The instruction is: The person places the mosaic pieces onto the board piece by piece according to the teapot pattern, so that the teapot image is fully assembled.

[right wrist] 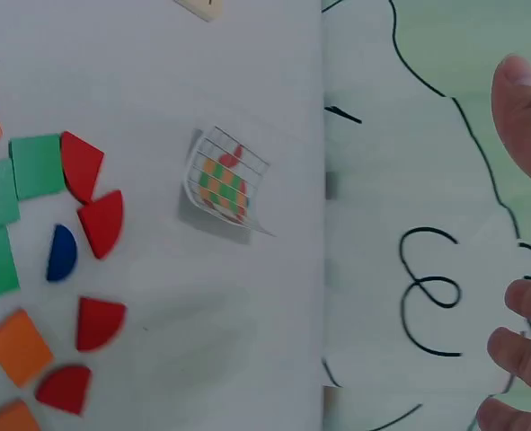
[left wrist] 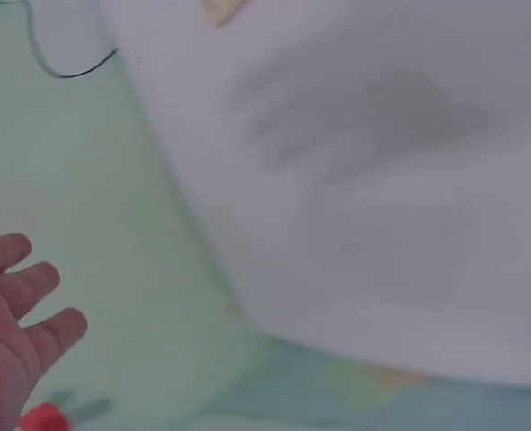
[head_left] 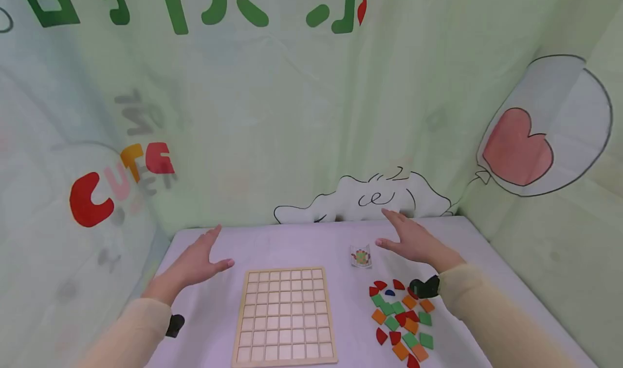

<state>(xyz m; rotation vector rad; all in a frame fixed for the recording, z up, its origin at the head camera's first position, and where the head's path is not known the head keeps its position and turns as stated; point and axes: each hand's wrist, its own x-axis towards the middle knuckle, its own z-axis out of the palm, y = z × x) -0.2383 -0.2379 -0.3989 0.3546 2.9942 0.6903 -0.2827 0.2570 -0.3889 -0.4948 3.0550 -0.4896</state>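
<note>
Both hands are held above the table with nothing in them. My left hand point(head_left: 197, 260) hovers left of a wooden grid board point(head_left: 284, 316), its thumb spread from the fingers. On the right, my right hand point(head_left: 413, 241) is raised near a small curled pattern card point(head_left: 360, 256), fingers extended. In the right wrist view the card point(right wrist: 220, 184) shows a turtle-like figure of coloured squares on a grid. Below that hand lie loose green squares point(head_left: 425, 341), orange squares point(head_left: 401, 350), red quarter-circle pieces point(head_left: 382, 336) and a blue half-round piece point(head_left: 390, 292).
A pale cloth covers the table point(head_left: 204, 314). Fabric walls point(head_left: 272, 114) with printed letters, a balloon drawing point(head_left: 550, 125) and a cloud-like line drawing point(head_left: 384, 195) enclose the table's back and sides.
</note>
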